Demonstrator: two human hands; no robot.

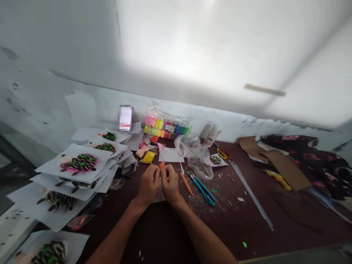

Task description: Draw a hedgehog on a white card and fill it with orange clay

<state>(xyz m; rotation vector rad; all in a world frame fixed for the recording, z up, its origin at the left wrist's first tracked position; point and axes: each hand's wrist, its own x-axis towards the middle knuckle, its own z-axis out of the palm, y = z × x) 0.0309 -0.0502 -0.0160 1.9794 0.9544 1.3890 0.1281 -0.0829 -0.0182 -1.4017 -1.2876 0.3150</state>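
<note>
My left hand (149, 184) and my right hand (169, 182) meet at the front middle of the table, fingers closed together. Between their fingertips is a small lump of orange modelling clay (161, 165), mostly covered by the fingers. Under the hands, part of a white sheet shows. Just right of my right hand lie an orange-handled craft knife (186, 182) and a pair of tweezers with blue handles (204, 190). A yellow clay packet (148, 157) rests beyond my left hand, beside a blank white card (171, 155).
Stacked sheets with hedgehog figures (79, 163) fill the left side. A multicoloured clay pack (167, 126), a phone-like screen (125, 118) and a white bottle (212, 135) stand along the wall. To the right are scissors (223, 153), clear strips (251, 194), a yellow cutter (278, 179) and brown cardboard (288, 170).
</note>
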